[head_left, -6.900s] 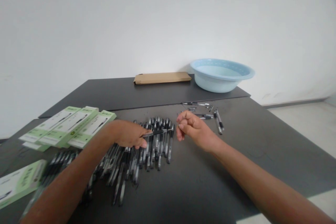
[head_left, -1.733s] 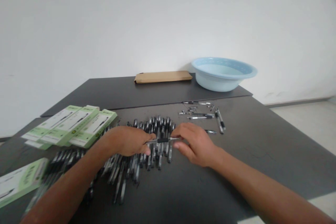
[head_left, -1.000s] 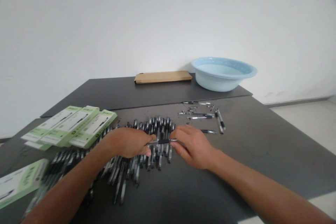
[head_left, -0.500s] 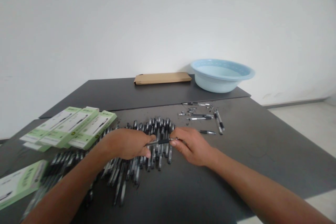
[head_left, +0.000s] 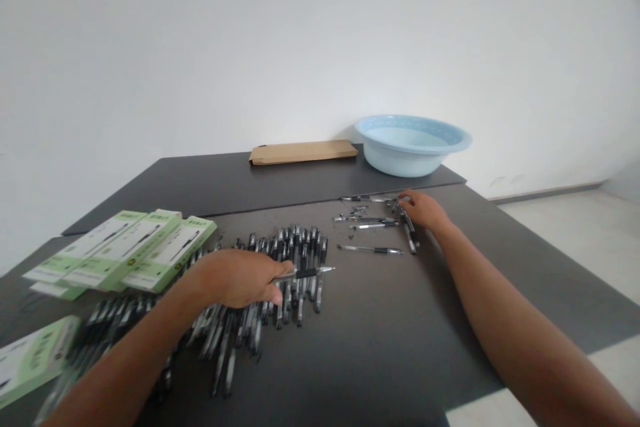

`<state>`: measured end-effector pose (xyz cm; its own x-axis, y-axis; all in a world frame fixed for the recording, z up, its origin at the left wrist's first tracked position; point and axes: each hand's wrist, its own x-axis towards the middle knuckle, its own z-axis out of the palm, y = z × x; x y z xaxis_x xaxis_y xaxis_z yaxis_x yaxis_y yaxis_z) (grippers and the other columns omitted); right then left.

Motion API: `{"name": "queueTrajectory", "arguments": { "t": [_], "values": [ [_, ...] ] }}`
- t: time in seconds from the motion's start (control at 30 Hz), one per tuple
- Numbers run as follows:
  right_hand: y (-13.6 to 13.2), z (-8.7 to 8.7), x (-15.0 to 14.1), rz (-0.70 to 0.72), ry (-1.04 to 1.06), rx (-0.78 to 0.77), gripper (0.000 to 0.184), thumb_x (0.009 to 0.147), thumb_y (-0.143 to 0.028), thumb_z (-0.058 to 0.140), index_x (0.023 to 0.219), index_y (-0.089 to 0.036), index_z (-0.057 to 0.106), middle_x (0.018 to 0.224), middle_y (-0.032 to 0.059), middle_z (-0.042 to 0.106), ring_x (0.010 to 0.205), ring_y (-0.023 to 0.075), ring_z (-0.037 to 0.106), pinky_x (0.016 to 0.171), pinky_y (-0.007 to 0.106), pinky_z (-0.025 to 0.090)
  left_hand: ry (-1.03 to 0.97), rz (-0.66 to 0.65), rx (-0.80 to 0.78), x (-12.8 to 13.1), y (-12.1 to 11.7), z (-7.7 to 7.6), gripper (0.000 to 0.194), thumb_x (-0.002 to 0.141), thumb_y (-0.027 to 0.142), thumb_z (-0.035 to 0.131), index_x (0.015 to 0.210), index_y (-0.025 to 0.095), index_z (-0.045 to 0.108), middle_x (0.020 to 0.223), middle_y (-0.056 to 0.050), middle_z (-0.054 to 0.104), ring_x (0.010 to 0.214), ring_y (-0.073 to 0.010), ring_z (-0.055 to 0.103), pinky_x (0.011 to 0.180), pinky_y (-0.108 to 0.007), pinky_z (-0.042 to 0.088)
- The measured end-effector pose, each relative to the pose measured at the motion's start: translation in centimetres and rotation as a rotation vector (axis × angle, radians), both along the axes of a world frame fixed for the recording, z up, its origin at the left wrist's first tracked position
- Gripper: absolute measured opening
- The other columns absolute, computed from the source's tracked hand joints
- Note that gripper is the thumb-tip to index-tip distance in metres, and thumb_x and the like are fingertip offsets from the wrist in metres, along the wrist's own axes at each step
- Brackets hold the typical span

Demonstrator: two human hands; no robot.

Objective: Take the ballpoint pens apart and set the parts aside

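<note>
My left hand [head_left: 245,278] is closed on a gel pen [head_left: 307,273], holding it by its clear barrel. The pen lies level, its black grip and bare tip pointing right, above a large pile of similar pens [head_left: 255,327]. My right hand [head_left: 424,208] is farther away at the upper right, its fingers bent down over small loose pen parts [head_left: 395,205]. Whatever is between those fingertips is too small to make out. Just below that hand two pens [head_left: 411,232] lie side by side, and another uncapped pen [head_left: 373,250] lies crosswise nearer to me.
Green and white pen boxes [head_left: 145,250] are stacked at the left, with another box [head_left: 37,357] nearer me. A flat cardboard piece [head_left: 303,152] and a blue basin [head_left: 413,147] sit at the back of the dark table [head_left: 380,347]. Small parts [head_left: 357,212] lie scattered right of centre.
My right hand has let go of the pen's tip end and moved up and right to the loose parts. My left hand still holds the pen in nearly the same place.
</note>
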<state>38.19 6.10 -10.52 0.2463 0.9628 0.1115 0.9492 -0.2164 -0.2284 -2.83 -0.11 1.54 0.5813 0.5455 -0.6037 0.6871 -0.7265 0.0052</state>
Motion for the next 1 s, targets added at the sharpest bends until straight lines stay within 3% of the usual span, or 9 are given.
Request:
{"name": "queueTrajectory", "arguments": {
  "t": [0.13, 0.33, 0.67, 1.0],
  "values": [
    [0.8, -0.9, -0.9, 0.053, -0.018, -0.025, 0.034, 0.086, -0.040, 0.048, 0.111, -0.022, 0.063, 0.104, 0.0104, 0.067, 0.094, 0.0232, 0.061, 0.076, 0.029, 0.040, -0.006, -0.007, 0.008, -0.1, -0.2, 0.0, 0.054, 0.088, 0.041, 0.043, 0.138, 0.020, 0.042, 0.109, -0.017, 0.068, 0.093, -0.0316, 0.065, 0.069, -0.036, 0.049],
    [1.4, -1.3, -1.8, 0.066, -0.037, -0.044, 0.029, 0.085, -0.037, 0.051, 0.097, -0.015, 0.066, 0.101, 0.0137, 0.066, 0.092, 0.0226, 0.060, 0.078, 0.029, 0.041, -0.018, -0.006, 0.036, 0.0, -0.3, 0.2, 0.053, 0.086, 0.041, 0.046, 0.136, 0.021, 0.046, 0.104, -0.016, 0.070, 0.088, -0.0312, 0.066, 0.063, -0.034, 0.048],
    [1.6, -1.8, -2.6, 0.101, 0.003, -0.004, 0.029, 0.083, -0.020, 0.051, 0.111, -0.016, 0.058, 0.113, 0.0134, 0.060, 0.105, 0.0223, 0.055, 0.089, 0.030, 0.039, 0.009, 0.009, 0.007, 0.4, -0.6, 0.2, 0.054, 0.088, 0.040, 0.046, 0.138, 0.022, 0.042, 0.107, -0.015, 0.069, 0.090, -0.0306, 0.065, 0.067, -0.034, 0.049],
    [1.8, -1.3, -2.8, 0.093, 0.134, 0.142, 0.035, 0.080, -0.011, 0.045, 0.109, -0.009, 0.064, 0.111, 0.0174, 0.063, 0.105, 0.0237, 0.056, 0.094, 0.030, 0.036, 0.018, -0.007, 0.014, 0.5, -0.8, 0.4, 0.053, 0.088, 0.038, 0.047, 0.138, 0.021, 0.043, 0.105, -0.016, 0.069, 0.091, -0.0328, 0.065, 0.067, -0.037, 0.049]
  ]
}}
